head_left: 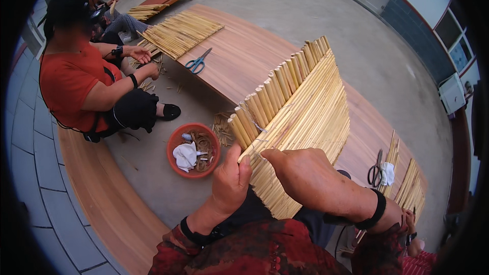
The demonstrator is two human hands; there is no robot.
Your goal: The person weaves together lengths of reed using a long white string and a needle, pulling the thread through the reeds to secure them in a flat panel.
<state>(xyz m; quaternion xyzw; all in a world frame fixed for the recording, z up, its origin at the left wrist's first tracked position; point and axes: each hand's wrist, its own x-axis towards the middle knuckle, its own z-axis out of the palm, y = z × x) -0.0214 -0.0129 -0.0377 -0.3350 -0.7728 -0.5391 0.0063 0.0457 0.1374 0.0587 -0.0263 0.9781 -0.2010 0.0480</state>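
Note:
A mat of yellow reed stalks [305, 122] stands tilted in front of me, its lower part near my lap. Along its upper left side runs a row of short stalk ends [275, 91], set at an angle to the long stalks. Thin pale twine [261, 128] shows at the near corner of this row. My left hand [232, 178] is closed on that corner, thumb against the edge stalk. Beside it, my right hand [305, 175] is closed with thumb and finger together at the mat's edge; what it pinches is hidden.
A long wooden table [239, 46] lies beyond the mat, carrying blue-handled scissors [198, 62], another reed mat [183, 31] and black scissors [375, 169]. An orange basin [171, 155] with white cloth stands on the floor at left. A person in red [76, 79] sits there; another person's hand [410, 220] shows at lower right.

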